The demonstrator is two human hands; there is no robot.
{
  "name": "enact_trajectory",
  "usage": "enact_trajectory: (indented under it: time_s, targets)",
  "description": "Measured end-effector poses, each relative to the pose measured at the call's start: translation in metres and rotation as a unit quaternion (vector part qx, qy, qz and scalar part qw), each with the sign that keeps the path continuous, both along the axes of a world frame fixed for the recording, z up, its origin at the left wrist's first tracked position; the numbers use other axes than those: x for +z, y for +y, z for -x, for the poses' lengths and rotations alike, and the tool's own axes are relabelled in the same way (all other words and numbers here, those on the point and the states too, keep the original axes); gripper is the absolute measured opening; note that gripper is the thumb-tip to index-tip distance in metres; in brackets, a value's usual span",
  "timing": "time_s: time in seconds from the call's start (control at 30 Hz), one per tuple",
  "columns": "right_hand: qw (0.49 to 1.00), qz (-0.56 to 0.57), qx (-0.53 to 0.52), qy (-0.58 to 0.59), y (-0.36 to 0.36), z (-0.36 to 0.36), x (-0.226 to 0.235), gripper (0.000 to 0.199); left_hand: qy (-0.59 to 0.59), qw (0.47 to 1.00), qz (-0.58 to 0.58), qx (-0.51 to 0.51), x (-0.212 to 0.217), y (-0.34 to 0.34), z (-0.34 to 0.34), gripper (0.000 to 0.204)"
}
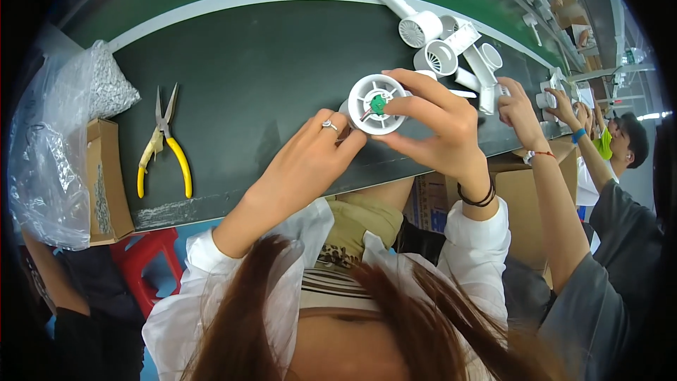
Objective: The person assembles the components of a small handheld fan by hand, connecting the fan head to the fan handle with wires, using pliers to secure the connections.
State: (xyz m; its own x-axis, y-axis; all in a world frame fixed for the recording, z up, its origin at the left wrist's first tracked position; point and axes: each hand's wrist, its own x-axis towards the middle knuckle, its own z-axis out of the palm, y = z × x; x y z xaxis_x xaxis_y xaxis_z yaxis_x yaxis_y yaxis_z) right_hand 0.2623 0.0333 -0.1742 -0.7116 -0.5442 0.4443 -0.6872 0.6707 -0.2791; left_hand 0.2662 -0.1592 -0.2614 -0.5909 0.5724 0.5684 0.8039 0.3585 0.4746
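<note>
A round white fan housing point(357, 90), open toward me with spokes inside, is held up over the dark worktop. My left hand point(300, 149) is closed around its lower left side, a ring on one finger. My right hand point(444, 123) spans its right side, thumb below and a finger over the top rim. Another fingertip of that hand touches a small green circuit board point(379, 104) in the housing's middle. Short dark reddish wires run beside the board. The housing's back is hidden from view.
Yellow-handled needle-nose pliers point(163, 127) lie open at left, near a cardboard box point(111, 180) and a clear bag of small silvery pieces point(102, 79). Several white fan bodies point(421, 29) are piled at the back right. A co-worker's hand point(520, 114) reaches in from the right.
</note>
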Motion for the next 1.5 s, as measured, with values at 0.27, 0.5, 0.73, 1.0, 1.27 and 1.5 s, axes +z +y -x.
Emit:
enact_trajectory:
  time_s: [0.27,0.5,0.73,1.0,1.27,1.5]
  targets:
    - [0.999,0.025,0.025,0.037,-0.002,-0.003,-0.002,0.032,-0.041,0.999,0.01,-0.015,0.008,0.002,0.003,0.03]
    - [0.996,0.054,0.03,0.066,-0.005,-0.011,-0.015,0.025,-0.015,0.999,0.003,-0.033,0.011,0.002,-0.002,0.027]
    - [0.998,0.053,0.038,0.024,-0.007,-0.008,-0.007,0.025,-0.096,0.995,0.005,0.0,0.022,-0.003,-0.008,0.021]
    - [0.998,0.065,0.012,0.023,-0.016,-0.011,-0.01,0.026,-0.085,0.996,0.016,0.0,0.019,-0.011,-0.003,0.023]
    - [0.993,0.069,0.003,0.095,-0.021,-0.018,-0.011,0.025,-0.004,1.0,0.03,-0.005,0.013,-0.012,-0.004,0.026]
    - [0.989,0.071,-0.035,0.125,-0.024,-0.024,-0.017,0.024,0.023,0.999,0.032,0.024,0.014,-0.008,-0.008,0.022]
